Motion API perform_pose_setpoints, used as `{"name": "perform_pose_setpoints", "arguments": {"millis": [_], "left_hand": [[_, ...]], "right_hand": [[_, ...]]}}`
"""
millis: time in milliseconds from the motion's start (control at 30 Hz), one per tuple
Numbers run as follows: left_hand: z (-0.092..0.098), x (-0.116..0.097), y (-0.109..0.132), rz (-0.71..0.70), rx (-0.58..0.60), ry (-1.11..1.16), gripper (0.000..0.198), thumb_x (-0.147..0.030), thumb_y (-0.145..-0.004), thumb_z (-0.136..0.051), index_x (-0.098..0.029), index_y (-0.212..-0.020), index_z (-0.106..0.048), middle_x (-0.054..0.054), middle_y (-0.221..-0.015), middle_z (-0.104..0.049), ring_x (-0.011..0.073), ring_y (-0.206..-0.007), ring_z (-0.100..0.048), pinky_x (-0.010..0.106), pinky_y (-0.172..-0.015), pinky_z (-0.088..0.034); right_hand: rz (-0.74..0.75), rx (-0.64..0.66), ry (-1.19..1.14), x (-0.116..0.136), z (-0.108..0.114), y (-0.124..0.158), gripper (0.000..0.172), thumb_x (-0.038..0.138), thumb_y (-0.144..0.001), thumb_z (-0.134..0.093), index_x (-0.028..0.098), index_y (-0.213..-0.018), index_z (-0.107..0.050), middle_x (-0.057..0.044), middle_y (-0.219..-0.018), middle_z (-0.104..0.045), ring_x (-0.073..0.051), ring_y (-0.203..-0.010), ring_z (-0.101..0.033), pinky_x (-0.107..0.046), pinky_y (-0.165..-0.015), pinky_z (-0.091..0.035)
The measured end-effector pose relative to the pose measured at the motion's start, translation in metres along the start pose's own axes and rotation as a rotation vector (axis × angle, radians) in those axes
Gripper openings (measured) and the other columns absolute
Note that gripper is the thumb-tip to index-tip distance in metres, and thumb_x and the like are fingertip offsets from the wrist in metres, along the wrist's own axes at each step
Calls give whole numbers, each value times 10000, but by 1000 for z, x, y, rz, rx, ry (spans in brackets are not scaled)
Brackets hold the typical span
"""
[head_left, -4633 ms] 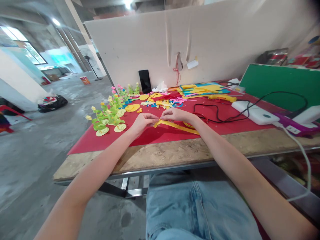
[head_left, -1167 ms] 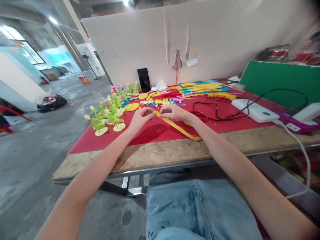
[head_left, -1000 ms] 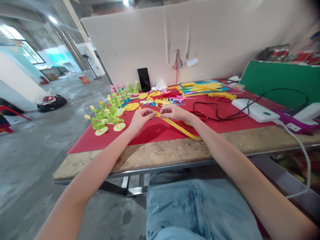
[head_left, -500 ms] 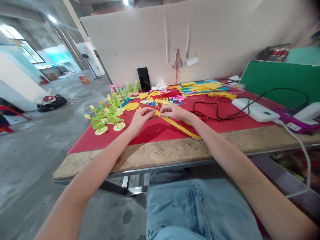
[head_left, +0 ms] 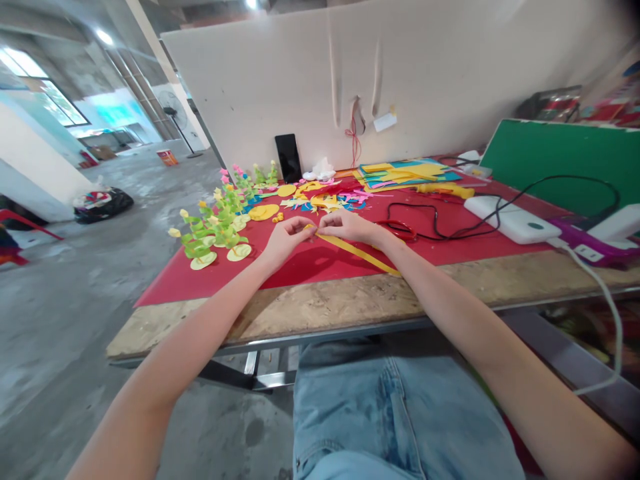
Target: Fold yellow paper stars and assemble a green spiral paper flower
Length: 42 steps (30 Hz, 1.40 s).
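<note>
A long yellow paper strip [head_left: 361,253] runs from my fingertips down toward the front edge of the red sheet [head_left: 320,263]. My left hand [head_left: 286,235] pinches its upper end. My right hand [head_left: 350,225] is closed on the strip right beside the left, the two sets of fingertips almost touching. Both hands hover just above the red sheet. The strip's very tip is hidden between my fingers.
Green paper spiral plants on yellow discs [head_left: 215,233] stand at the left. Cut paper scraps [head_left: 320,199], a stack of coloured sheets [head_left: 400,175], a black phone [head_left: 290,159], red scissors [head_left: 400,231], a black cable [head_left: 460,230], a white device [head_left: 510,223] and a green board [head_left: 555,163] fill the back and right.
Since the earliest frame the strip's held end has lifted and its tail has swung toward the table's front edge. In the last second my hands have barely shifted, staying pinched on the strip's end.
</note>
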<state>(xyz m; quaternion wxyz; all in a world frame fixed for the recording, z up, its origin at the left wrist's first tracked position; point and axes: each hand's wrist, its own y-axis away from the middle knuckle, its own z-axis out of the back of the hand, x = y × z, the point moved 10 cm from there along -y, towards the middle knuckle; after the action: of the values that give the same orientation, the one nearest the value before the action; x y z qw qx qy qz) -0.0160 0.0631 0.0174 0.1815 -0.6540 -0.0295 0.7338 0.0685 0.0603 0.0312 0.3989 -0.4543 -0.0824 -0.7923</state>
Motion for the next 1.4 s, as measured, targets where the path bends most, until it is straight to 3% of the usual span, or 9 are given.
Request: {"name": "perform_pose_setpoints", "arguments": {"millis": [333,667,867,1067,1300,1400], "left_hand": [[4,3,-1,8,-41,135,242,-331,-614,-698,-157,-767,-629,-11,-718,-626,92,-620,-585,254,-683,-495],[7,0,-1,3,-29,83,336,-332,-569,-746,-165,-849,-666,21,-766,-683,119,-662,-628,272,-731,-493],[11,4,0,55,-81,96,314,-309,-530,-766,-147,-781,-672,25,-699,-681,139,-646,-628,287,-723,-496],[8,12,-1,96,-60,194,259,-256,-517,-775,-142,-726,-671,9,-691,-671,102,-618,-611,251,-701,-490],[3,3,-2,31,13,115,327,-261,-568,-744,-174,-877,-680,7,-705,-668,105,-636,-602,239,-679,-474],[6,4,-1,40,-15,99,276,-255,-562,-749,-165,-817,-697,15,-713,-672,106,-647,-600,226,-662,-467]], "right_hand": [[32,-109,25,2,9,-1,230,316,-717,-482,117,-623,-546,25,-577,-437,-68,-549,-354,-220,-542,-277],[61,-127,28,2,15,0,218,298,-709,-471,121,-590,-519,31,-555,-386,-62,-536,-338,-218,-523,-237],[57,-112,56,1,15,0,224,300,-714,-473,117,-597,-525,32,-552,-377,-60,-538,-332,-216,-517,-231],[62,-101,71,-2,14,-1,216,289,-711,-471,115,-591,-516,40,-541,-360,-52,-529,-320,-210,-511,-227],[40,-55,48,-1,10,1,189,251,-705,-462,117,-578,-503,43,-524,-357,-47,-500,-310,-210,-490,-218],[20,-27,19,0,9,3,186,239,-709,-457,122,-569,-491,39,-523,-375,-50,-499,-330,-211,-486,-232]]}}
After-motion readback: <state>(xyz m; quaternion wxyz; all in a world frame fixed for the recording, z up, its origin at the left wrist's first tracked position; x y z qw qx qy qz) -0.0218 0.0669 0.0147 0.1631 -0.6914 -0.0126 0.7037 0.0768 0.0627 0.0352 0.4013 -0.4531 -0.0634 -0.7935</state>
